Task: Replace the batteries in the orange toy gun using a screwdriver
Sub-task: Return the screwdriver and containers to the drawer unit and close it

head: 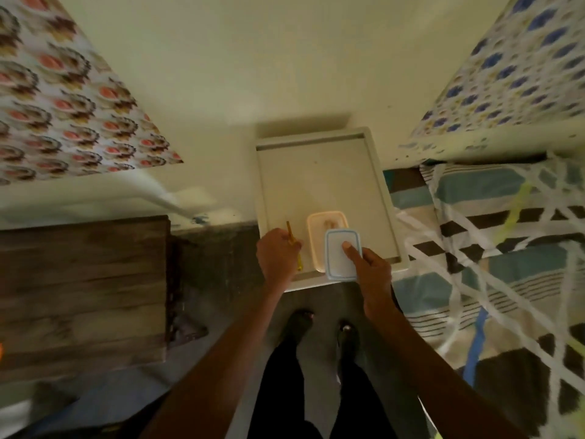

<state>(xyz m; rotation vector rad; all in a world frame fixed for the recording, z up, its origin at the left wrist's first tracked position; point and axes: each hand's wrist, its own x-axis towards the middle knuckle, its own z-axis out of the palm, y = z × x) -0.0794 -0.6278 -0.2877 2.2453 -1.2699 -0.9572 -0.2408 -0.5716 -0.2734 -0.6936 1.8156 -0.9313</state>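
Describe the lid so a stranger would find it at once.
On the white tray, at its near edge, the right hand holds a rectangular lid. Its blue rim line sets it apart from the cream box it overlaps.

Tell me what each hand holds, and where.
Left hand grips the screwdriver around its middle. Right hand pinches the lid at its near right edge, thumb on top.

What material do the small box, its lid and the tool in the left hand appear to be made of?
The box looks like translucent cream plastic: its contents show dimly through. The lid seems to be white plastic with a blue edge line. The screwdriver looks yellow, probably plastic, but is too blurred to be sure.
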